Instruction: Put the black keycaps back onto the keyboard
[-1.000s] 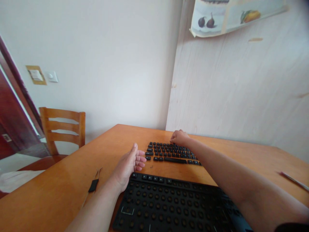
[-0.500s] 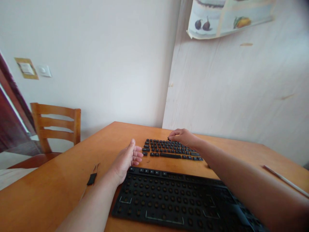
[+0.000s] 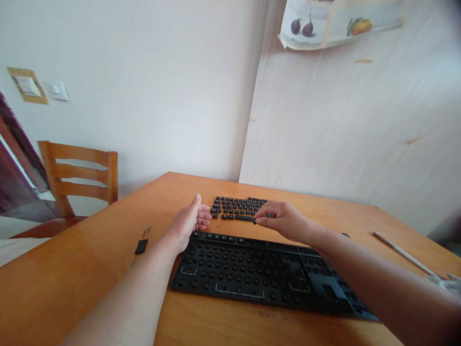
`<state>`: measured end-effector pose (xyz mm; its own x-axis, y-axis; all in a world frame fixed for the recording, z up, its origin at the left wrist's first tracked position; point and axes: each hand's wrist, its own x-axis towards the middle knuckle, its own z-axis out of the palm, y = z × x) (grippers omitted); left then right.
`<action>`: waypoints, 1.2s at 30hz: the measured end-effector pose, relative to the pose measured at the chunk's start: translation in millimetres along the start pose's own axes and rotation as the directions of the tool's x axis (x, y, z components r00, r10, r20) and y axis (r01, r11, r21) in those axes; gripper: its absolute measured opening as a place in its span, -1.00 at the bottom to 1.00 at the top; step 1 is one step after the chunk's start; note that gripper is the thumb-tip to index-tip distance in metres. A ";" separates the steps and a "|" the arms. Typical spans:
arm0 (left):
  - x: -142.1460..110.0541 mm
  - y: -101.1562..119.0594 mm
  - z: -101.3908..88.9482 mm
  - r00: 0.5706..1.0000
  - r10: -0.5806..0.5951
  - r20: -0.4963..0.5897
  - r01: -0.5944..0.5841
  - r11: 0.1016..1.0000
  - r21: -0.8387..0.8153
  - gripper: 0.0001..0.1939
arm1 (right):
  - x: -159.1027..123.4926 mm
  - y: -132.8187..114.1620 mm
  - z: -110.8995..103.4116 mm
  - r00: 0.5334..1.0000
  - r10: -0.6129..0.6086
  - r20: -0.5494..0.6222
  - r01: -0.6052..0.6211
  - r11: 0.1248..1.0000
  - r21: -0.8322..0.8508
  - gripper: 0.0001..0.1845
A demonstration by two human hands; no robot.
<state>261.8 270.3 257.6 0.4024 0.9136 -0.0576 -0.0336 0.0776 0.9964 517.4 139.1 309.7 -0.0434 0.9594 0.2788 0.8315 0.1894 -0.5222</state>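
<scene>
A black keyboard (image 3: 245,269) lies in front of me with most of its keycaps off; several remain along its top left row. Behind it, loose black keycaps (image 3: 239,206) are laid out in rows on the table. My right hand (image 3: 283,221) is over the near right part of those rows, thumb and fingers pinching a small black keycap (image 3: 255,221). It hides some of the keycaps beneath. Beside the keyboard's top left corner, my left hand (image 3: 190,221) is held on edge, thumb up and fingers loosely spread, with nothing in it.
A wire keycap puller (image 3: 141,246) with a black grip lies left of my left forearm on the wooden table (image 3: 82,269). To the right is a thin stick (image 3: 406,254). A wooden chair (image 3: 77,173) stands at the left, and the wall runs behind the table.
My right hand has come nearer, from the far row of keycaps towards the keyboard, carrying the keycap. My left hand keeps its pose. The view has tilted slightly downward.
</scene>
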 end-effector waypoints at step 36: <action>4.6 -5.2 0.9 1.000 0.020 0.001 -0.020 1.000 -0.007 -0.18 | -26.7 -23.8 29.7 0.994 -0.070 0.085 0.081 0.987 -0.138 -0.83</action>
<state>264.7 273.8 252.3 0.4031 0.9144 -0.0376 -0.0481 0.0622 0.9969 482.3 115.2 290.7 -0.1485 0.9580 0.2455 0.8936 0.2363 -0.3817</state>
